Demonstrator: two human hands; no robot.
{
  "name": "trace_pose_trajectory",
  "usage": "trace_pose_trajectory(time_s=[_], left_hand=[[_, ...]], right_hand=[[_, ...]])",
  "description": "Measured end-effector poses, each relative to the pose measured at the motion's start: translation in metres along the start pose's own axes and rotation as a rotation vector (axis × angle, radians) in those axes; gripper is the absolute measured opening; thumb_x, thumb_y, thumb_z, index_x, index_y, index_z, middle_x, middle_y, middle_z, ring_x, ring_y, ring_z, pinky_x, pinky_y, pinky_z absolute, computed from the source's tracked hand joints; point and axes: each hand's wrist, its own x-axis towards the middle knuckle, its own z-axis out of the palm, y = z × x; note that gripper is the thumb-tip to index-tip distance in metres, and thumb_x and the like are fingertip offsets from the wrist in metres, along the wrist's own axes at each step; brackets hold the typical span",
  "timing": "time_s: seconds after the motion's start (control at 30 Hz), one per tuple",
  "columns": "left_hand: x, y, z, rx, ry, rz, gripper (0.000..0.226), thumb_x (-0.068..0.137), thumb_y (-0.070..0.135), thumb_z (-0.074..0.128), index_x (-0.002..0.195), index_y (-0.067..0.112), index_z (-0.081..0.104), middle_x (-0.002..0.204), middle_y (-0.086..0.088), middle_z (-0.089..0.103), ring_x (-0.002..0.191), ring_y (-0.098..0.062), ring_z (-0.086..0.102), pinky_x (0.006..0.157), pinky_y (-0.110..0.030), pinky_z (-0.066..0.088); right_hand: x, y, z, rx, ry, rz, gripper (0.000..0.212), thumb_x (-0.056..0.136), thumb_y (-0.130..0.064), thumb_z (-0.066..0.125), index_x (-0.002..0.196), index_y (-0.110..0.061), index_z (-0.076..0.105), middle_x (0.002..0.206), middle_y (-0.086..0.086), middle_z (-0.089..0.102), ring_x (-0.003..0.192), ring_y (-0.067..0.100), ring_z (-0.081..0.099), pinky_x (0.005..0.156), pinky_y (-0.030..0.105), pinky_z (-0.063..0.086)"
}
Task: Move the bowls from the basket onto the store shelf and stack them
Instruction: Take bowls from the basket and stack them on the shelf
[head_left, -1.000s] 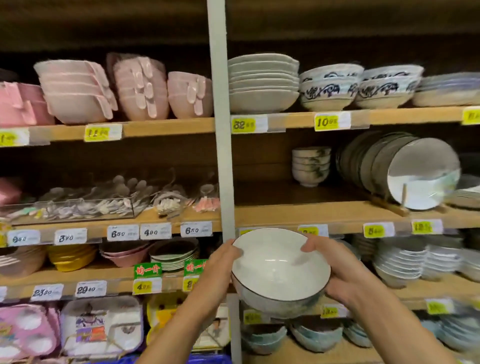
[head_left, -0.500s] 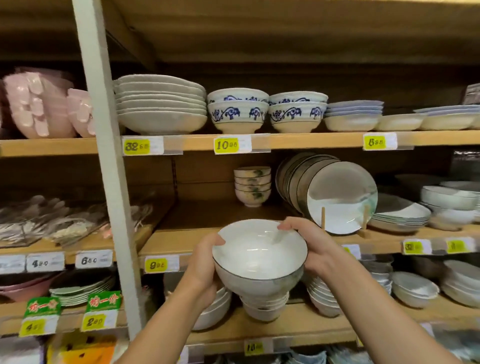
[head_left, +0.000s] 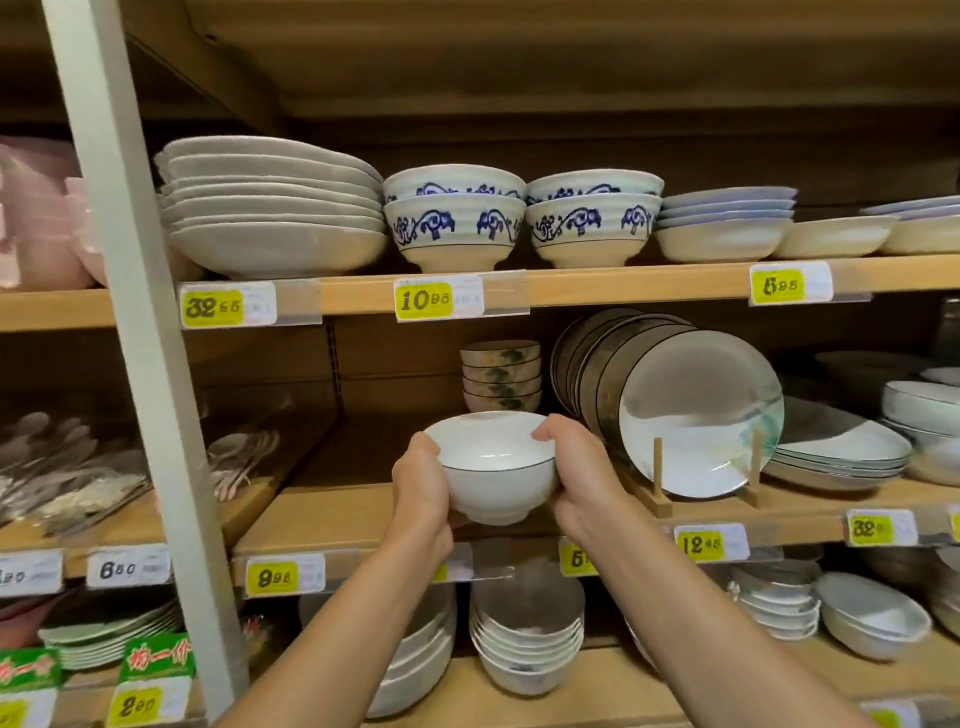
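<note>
Two hands, left hand (head_left: 422, 491) and right hand (head_left: 574, 478), curl round opposite sides of one white bowl (head_left: 496, 475), upright at the near edge of the middle shelf (head_left: 332, 525), left of the standing plates (head_left: 696, 410).

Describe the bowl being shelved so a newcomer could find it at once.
On the middle wooden shelf, just left of the upright plates, the left hand and right hand grip one footed bowl from either side. It is plain white with a thin dark rim line, unlike the green-patterned stacked bowls behind it.
</note>
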Motion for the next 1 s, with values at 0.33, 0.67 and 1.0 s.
trace_pose_trajectory(time_s=[0.33,0.67,1.0], left_hand=[[0.090,-0.024,-0.001,0.235,-0.237,-0.087,0.041,0.091,0.034,0.038,0.127,0.019,0.052,0.115,-0.008,0.063,0.107,-0.026,0.059,0.100,-0.047,0.047],[0.131,-0.033,0.000,0.234,-0.348,-0.252,0.051,0.087,0.027,0.048,0.137,0.022,0.040,0.128,-0.007,0.056,0.115,-0.025,0.056,0.102,-0.043,0.046],[0.144,-0.015,-0.001,0.161,-0.429,-0.267,0.021,0.090,0.004,0.043,0.077,0.014,0.056,0.082,-0.010,0.065,0.080,-0.026,0.061,0.067,-0.034,0.052]], right_hand=[[0.079,0.031,0.006,0.018,0.262,0.073,0.046,0.084,0.004,0.039,0.126,-0.006,0.056,0.113,0.018,0.062,0.103,0.034,0.060,0.080,0.038,0.050],[0.110,0.038,-0.015,0.044,0.217,0.094,0.041,0.069,0.011,0.038,0.103,0.003,0.060,0.115,0.025,0.063,0.109,0.043,0.059,0.098,0.050,0.048],[0.133,0.028,-0.025,0.033,-0.173,0.304,0.045,0.067,0.007,0.039,0.106,0.004,0.063,0.097,0.027,0.070,0.081,0.041,0.071,0.060,0.045,0.059]])
